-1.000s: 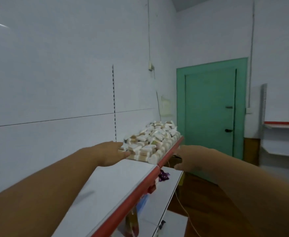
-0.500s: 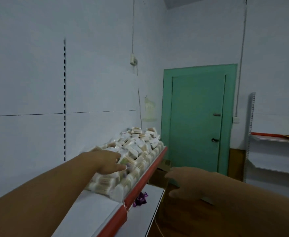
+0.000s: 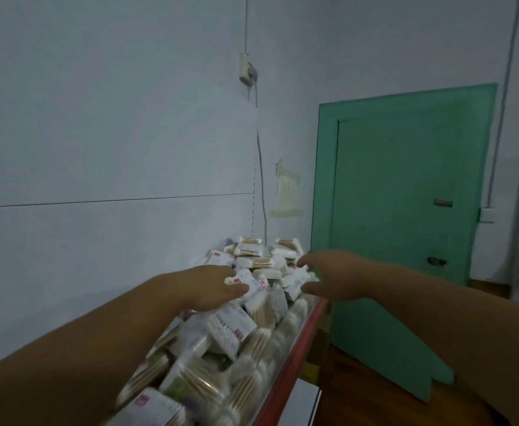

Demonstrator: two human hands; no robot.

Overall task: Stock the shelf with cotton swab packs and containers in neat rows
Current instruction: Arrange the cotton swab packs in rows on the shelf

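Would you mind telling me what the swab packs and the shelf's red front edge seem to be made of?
Swab packs: likely thin glossy plastic film; sticks show through. Red front edge: perhaps painted metal, smooth with faint sheen; blur leaves it open.

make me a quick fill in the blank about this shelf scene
1. The door beyond the shelf is painted ____.
2. The shelf's front edge is coloured ____.
3. The left hand rests on the swab packs, while the right hand holds ____.
Missing words: green; red; nothing.
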